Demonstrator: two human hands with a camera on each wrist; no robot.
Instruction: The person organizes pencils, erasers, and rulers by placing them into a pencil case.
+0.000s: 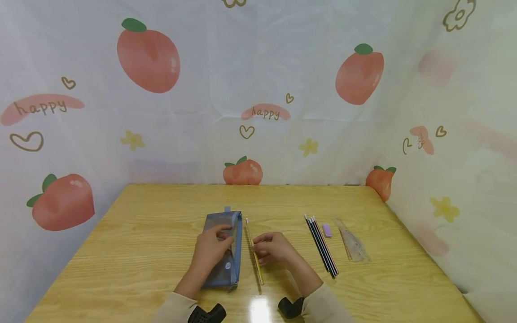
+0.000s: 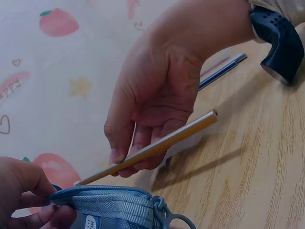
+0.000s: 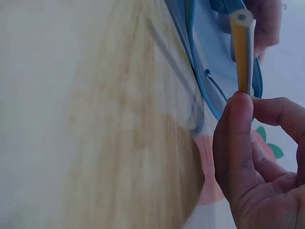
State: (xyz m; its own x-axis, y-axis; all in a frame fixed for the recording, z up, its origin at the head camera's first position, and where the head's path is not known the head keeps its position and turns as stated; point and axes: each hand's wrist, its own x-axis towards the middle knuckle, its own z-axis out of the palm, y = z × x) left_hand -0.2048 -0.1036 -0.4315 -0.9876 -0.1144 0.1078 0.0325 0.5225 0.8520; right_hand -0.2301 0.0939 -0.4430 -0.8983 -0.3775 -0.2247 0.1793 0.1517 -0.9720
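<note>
A blue zip pencil case [image 1: 221,274] with a see-through mesh face lies lengthwise in front of me. My left hand [image 1: 212,246] pinches the case's opening edge between thumb and fingers, holding the zip side apart. Just right of the case, my right hand [image 1: 275,248] grips a yellow pencil [image 1: 258,268] around its middle. The pencil's flat, unsharpened end [image 3: 242,19] points back toward me, while its other end slants toward the case. In the left wrist view, the pencil passes over the zip edge [image 2: 109,190], raised off the table with its shadow below.
Several dark pencils [image 1: 322,246] lie side by side on the wooden table [image 1: 161,233] to the right. Beyond them sit a purple eraser [image 1: 327,230] and clear plastic rulers [image 1: 354,244]. A peach-printed cloth [image 1: 258,80] hangs behind and along both sides.
</note>
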